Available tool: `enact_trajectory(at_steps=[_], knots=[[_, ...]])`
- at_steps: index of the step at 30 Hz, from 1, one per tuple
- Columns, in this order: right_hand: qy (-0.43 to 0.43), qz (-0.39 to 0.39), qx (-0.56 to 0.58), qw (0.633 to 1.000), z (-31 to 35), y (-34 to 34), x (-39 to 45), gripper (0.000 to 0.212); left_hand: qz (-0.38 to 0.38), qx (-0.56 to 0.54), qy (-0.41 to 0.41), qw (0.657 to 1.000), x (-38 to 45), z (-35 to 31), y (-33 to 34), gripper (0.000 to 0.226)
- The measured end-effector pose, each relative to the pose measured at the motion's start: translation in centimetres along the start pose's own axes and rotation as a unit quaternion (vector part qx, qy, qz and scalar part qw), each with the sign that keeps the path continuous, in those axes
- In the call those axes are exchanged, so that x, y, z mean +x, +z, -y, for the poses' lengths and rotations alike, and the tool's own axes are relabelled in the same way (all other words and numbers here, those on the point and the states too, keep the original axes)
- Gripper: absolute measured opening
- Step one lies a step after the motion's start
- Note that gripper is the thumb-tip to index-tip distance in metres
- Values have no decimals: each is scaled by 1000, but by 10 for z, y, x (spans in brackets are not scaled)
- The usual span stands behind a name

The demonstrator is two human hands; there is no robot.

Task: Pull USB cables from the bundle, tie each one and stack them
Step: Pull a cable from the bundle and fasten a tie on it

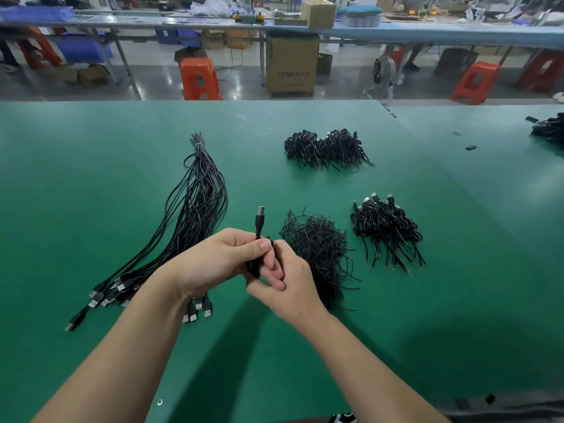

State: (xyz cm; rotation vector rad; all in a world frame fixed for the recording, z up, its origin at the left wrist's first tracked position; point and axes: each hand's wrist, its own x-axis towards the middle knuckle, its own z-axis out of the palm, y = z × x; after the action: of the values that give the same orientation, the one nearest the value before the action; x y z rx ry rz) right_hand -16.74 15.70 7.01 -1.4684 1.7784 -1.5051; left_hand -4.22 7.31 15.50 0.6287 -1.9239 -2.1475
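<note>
Green worktable (91, 166); beyond, red stools (200, 78), cardboard box (291, 67), long benches (427, 33).

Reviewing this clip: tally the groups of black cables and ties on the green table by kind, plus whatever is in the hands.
Untied cable bundle: 1
Heaps of tied cables: 2, plus one partly visible at the right edge
Heap of loose ties: 1
Cable held in both hands: 1
Total: 6
</note>
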Motion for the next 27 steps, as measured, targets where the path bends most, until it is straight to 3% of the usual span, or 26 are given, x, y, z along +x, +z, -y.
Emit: enact_trajectory(at_steps=[4, 9, 15, 19, 24, 27], knots=[[24, -38, 23, 999, 3, 6, 0, 35, -46, 20, 22, 999, 3, -3, 4, 33], [50, -23, 42, 998, 6, 4, 5, 32, -105, 78, 44, 990, 5, -2, 14, 34], [47, 25, 4, 999, 4, -4, 7, 29, -83, 124, 6, 989, -1, -3, 9, 33], [13, 35, -55, 998, 2, -10, 5, 26, -160, 330, 3, 930, -3, 5, 2, 36], [-47, 85, -186, 978, 2, -3, 8, 16, -238, 356, 11, 903, 0, 13, 3, 34], [-44, 124, -235, 963, 4, 0, 10, 28, -280, 357, -17, 891, 2, 13, 7, 38]])
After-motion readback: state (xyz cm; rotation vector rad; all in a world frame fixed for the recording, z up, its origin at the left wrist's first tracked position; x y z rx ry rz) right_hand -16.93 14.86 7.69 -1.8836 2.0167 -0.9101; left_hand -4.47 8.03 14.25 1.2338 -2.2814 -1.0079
